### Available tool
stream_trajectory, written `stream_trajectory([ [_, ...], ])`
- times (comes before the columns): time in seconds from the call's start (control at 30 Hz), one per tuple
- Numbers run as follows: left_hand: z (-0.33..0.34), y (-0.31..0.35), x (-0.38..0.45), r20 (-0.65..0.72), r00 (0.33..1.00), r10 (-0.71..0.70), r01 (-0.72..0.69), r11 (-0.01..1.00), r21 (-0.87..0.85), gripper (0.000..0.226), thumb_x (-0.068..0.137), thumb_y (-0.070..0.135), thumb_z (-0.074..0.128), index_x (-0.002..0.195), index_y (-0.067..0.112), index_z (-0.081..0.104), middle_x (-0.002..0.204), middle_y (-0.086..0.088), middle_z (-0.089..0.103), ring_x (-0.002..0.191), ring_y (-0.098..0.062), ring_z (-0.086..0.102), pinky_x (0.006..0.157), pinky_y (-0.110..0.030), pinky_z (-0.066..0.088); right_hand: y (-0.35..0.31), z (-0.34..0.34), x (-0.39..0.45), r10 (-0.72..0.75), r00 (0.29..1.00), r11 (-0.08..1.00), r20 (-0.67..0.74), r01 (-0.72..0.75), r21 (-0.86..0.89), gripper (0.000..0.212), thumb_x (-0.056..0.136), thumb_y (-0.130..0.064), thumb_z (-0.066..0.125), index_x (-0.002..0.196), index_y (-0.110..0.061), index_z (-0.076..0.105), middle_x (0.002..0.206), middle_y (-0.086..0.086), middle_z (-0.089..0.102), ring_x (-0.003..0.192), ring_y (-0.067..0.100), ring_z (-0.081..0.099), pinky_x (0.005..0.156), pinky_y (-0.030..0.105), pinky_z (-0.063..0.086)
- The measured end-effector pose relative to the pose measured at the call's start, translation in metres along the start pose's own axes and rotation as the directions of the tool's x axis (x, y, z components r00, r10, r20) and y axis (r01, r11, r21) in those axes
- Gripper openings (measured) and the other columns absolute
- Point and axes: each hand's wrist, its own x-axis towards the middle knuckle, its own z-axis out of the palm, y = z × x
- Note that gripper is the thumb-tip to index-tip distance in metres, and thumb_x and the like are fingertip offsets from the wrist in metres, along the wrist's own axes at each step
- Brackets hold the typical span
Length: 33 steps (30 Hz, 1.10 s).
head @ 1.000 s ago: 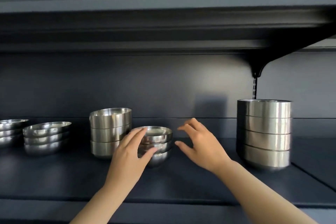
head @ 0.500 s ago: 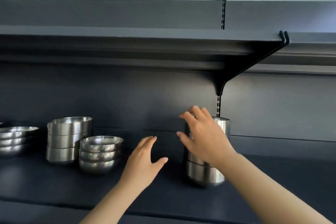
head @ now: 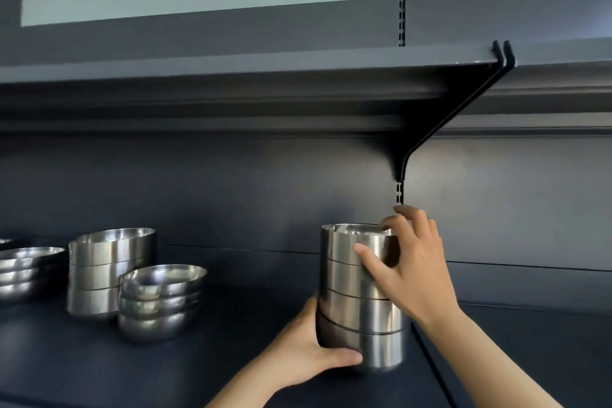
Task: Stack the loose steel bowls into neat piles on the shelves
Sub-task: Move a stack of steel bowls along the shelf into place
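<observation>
A dark lower shelf [head: 231,358] carries the steel bowls beneath an upper shelf [head: 231,63] on a black bracket [head: 440,122]. The tall pile of 4 straight-sided bowls [head: 351,288] stands upright at centre right. The left hand [head: 298,354] grips its bottom bowl, thumb curled across the front. The right hand [head: 410,272] pinches the top bowl's rim and wall. Further left stand a pile of 3 straight-sided bowls [head: 109,268], 3 nested round bowls [head: 162,301] just before it, and shallow bowls [head: 26,272] at the edge.
</observation>
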Motion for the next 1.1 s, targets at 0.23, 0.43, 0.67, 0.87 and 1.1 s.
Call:
stream_trajectory([
  [0.23,0.007,-0.012,0.008,0.07,0.997,0.04,-0.027,0.985,-0.172,0.111,0.055,0.043,0.087,0.139,0.05,0.014,0.133,0.035,0.042,0.123,0.016,0.039,0.109,-0.023,0.034,0.014,0.013,-0.024,0.154,0.988,0.94,-0.004,-0.145,0.309,0.05,0.072,-0.068,0.052,0.112,-0.041,0.04,0.134,-0.014,0.031,0.12,0.011,0.042,0.086,0.029,0.036],
  [0.43,0.009,-0.012,0.008,0.091,0.995,0.043,-0.023,0.977,-0.211,0.121,0.056,0.04,0.087,0.144,0.043,0.005,0.138,0.032,0.037,0.125,0.014,0.037,0.11,-0.024,0.033,0.007,0.018,-0.027,0.194,0.981,0.892,0.026,-0.187,0.411,0.069,0.072,-0.066,0.052,0.132,-0.037,0.033,0.135,-0.014,0.033,0.123,-0.001,0.037,0.091,0.008,0.031],
  [0.67,0.012,-0.013,0.009,0.109,0.993,0.045,-0.017,0.969,-0.248,0.124,0.057,0.036,0.087,0.144,0.04,-0.001,0.137,0.034,0.034,0.124,0.018,0.033,0.103,-0.01,0.031,0.011,0.023,-0.031,0.344,0.932,0.707,0.116,-0.338,0.621,0.084,0.068,-0.066,0.054,0.142,-0.04,0.023,0.131,-0.04,0.034,0.121,-0.022,0.033,0.086,-0.006,0.028],
  [0.87,0.012,-0.01,0.007,0.048,0.999,0.0,0.012,0.971,-0.24,0.12,0.056,0.03,0.088,0.144,0.041,0.007,0.129,0.035,0.042,0.119,0.017,0.04,0.098,-0.009,0.034,0.008,0.024,-0.031,0.344,0.928,0.716,0.143,-0.358,0.599,0.087,0.067,-0.068,0.054,0.143,-0.043,0.019,0.133,-0.042,0.033,0.125,-0.017,0.034,0.093,0.005,0.031],
  [1.1,0.004,-0.005,-0.01,-0.029,1.0,-0.003,-0.004,0.967,-0.256,0.116,0.048,0.038,0.09,0.137,0.05,0.017,0.124,0.037,0.048,0.117,0.015,0.045,0.1,-0.016,0.038,-0.018,0.012,-0.023,0.27,0.948,0.772,0.171,-0.319,0.549,0.09,0.068,-0.068,0.052,0.144,-0.038,0.017,0.148,-0.013,0.034,0.134,0.005,0.035,0.112,0.041,0.032],
])
